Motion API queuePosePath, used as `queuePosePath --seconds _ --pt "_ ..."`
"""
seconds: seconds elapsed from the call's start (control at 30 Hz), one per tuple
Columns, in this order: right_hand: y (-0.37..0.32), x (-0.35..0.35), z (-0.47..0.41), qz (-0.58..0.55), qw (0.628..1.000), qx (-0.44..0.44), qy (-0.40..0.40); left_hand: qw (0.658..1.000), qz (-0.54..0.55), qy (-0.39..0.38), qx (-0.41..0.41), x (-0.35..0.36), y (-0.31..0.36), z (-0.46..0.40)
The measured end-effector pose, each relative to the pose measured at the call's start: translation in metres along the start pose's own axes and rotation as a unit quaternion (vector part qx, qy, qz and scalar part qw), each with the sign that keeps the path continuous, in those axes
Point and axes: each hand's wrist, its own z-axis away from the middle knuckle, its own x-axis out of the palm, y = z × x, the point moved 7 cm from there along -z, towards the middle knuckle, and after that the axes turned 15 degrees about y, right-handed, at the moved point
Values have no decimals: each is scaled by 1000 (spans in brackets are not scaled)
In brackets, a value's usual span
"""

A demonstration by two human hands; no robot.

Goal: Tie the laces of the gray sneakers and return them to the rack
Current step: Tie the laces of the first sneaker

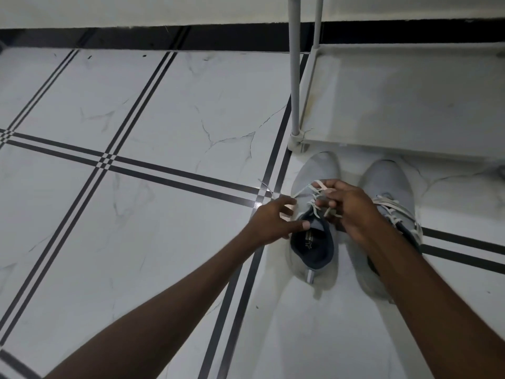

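Both hands work the laces of the left gray sneaker [311,242] on the floor [164,105].

Right hand [352,212]: fingers pinched closed on white lace [317,187] strands over the tongue. Left hand [273,222]: fingers spread loose, thumb touching the collar, lace running past the fingertips. The right gray sneaker [388,184] stands beside it, before the rack [410,105] front edge.

The right hand [352,212] covers the knot area of the left sneaker [311,242], and its forearm hides the right sneaker [393,203] heel. The rack [396,105] is cut by the top and right edges.
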Motion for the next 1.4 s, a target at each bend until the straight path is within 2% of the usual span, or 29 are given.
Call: queuePosePath --seconds 0.07,0.2,0.3,0.4,0.47,0.5,0.57,0.63,0.7,0.8,0.87,0.93,0.97,1.07,1.13,1.23,1.3,1.33,1.4 --pt "-6 7 3 -3 998 -6 -65 999 -27 22 30 1 2 0" --pt "-18 5 7 -130 984 29 -119 980 -138 129 65 -8 7 10" --pt "-17 -4 5 -193 975 55 -91 977 -130 163 40 -11 3 20" --pt "-19 -19 7 -308 946 75 -66 978 -135 158 35 -13 -2 20" --pt "-20 -32 8 -319 944 72 -35 978 -145 149 33 -15 -8 20" --pt "-19 -39 7 -270 961 59 3 980 -141 140 33 -15 -11 21" --pt "-14 -55 10 -52 990 11 134 984 -130 115 32 -16 -14 22" --pt "-14 -68 23 160 949 -57 266 984 -146 92 41 -20 -13 20" --pt "-15 -65 41 289 907 -112 286 980 -179 69 52 -26 -11 14" --pt "-13 -56 61 374 871 -169 271 985 -160 33 58 -34 -10 8" --pt "-19 -37 67 417 827 -264 269 986 -148 33 75 -39 -7 6" --pt "-15 -4 66 423 806 -362 198 988 -125 42 75 -41 -6 5" --pt "-5 10 60 431 806 -379 143 991 -107 46 71 -40 -7 5" --pt "18 17 33 462 811 -351 72 982 -135 86 96 -39 -9 4" --pt "23 15 19 464 828 -314 18 975 -170 102 105 -37 -14 3" --pt "28 9 14 386 893 -215 -89 969 -208 90 103 -29 -26 3" --pt "30 -6 11 345 919 -155 -108 967 -223 87 86 -31 -40 4" --pt "28 -13 10 350 918 -157 -101 968 -222 89 76 -34 -48 4" --pt "23 -19 9 400 891 -201 -72 969 -221 92 64 -39 -61 3"
